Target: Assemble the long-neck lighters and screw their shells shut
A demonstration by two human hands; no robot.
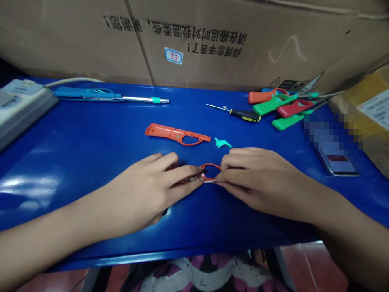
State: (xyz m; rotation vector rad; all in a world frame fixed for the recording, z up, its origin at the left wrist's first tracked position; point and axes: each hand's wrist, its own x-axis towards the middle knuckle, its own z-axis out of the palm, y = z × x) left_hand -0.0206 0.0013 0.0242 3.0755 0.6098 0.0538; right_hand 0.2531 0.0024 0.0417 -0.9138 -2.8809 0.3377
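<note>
Casing half (162,132) on table (194,227), trigger piece (223,143) to its right, screwdriver (244,115) behind (lighters (293,108) farther right)

Big cardboard box (91,52) at the back has Chinese print (199,31) on it, upside down from where I'm standing lol: 师傅您辛苦了!请在搬运时对我温柔些,谢谢您! The little blue-bordered sticker (174,55) on it says 33 in red. White label (377,108) on the taped box (349,101) off to the right? Too blurry, can't make it out.
</note>
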